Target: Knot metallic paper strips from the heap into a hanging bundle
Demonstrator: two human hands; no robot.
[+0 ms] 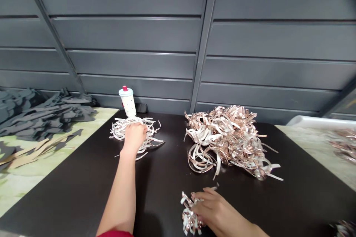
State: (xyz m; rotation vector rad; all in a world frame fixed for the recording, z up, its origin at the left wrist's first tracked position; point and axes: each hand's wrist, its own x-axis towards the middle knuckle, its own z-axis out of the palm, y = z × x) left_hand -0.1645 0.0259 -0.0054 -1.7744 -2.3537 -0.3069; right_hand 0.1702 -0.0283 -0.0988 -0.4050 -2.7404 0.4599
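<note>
My left hand (135,137) reaches out from a red sleeve and rests on top of a small loose heap of white and silver strips (136,133). Its fingers press into the heap, and I cannot tell if they grip anything. My right hand (218,207) lies over a small bunch of white and rose-gold foil strips (189,214) at the near edge of view, covering part of it. A much larger tangled pile of the same strips (225,142) sits between my hands and further back, touched by neither.
The strips lie on a dark brown tabletop (69,189). A white speckled bottle with a red tip (127,102) stands behind the small heap. Grey cut sheets (47,114) and tan strips (27,157) lie at the left. Further strips (345,144) lie on a pale surface at the right. A grey ribbed wall (125,63) closes the back.
</note>
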